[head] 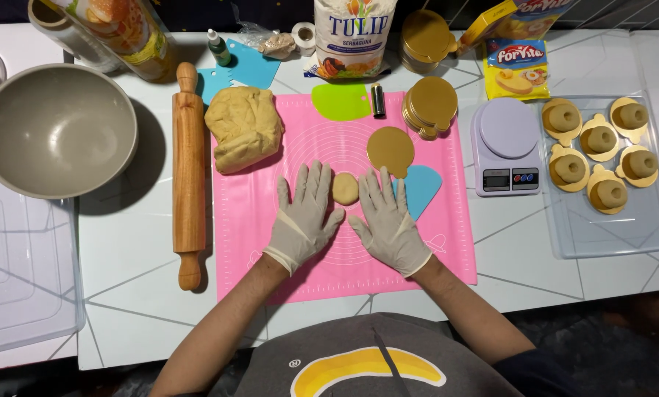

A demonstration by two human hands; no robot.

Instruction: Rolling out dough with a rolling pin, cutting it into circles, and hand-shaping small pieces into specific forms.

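At centre frame, both gloved hands — left hand (302, 220), right hand (388, 220) — are lying flat, grip released, flanking the small round tan dough disc (345, 188); its soft dough may be sticking to the pink silicone mat (447, 242).

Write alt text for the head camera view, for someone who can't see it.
Two gloved hands, left hand and right hand, lie flat on a pink baking mat either side of a small dough disc. A dough lump, rolling pin, grey bowl, kitchen scale and tray of shaped dough pieces surround them.
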